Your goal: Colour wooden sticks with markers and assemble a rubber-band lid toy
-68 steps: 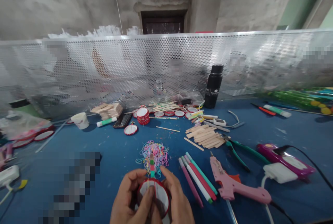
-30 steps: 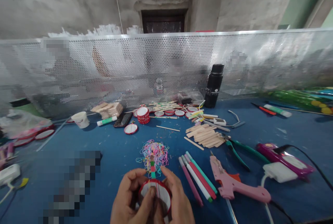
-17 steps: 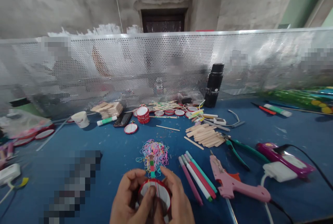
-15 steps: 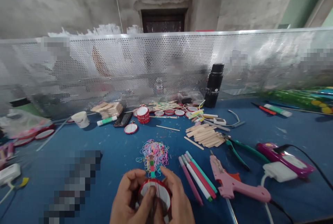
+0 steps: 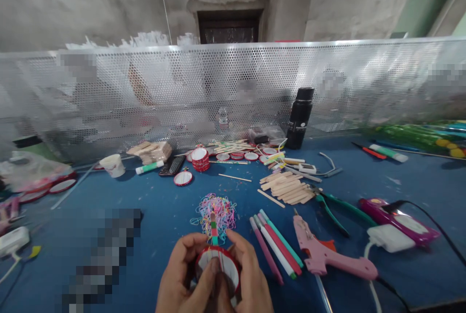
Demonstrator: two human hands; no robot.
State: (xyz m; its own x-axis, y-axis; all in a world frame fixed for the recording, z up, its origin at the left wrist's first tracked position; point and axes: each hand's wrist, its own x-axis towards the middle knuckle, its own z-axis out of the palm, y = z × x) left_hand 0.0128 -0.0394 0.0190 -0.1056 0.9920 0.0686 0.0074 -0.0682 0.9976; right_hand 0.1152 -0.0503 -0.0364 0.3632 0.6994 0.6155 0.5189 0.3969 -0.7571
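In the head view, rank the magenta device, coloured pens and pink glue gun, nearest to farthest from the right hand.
From the right hand:
1. Coloured pens: just to its right.
2. Pink glue gun: right, beyond the pens.
3. Magenta device: farther right, past the glue gun.
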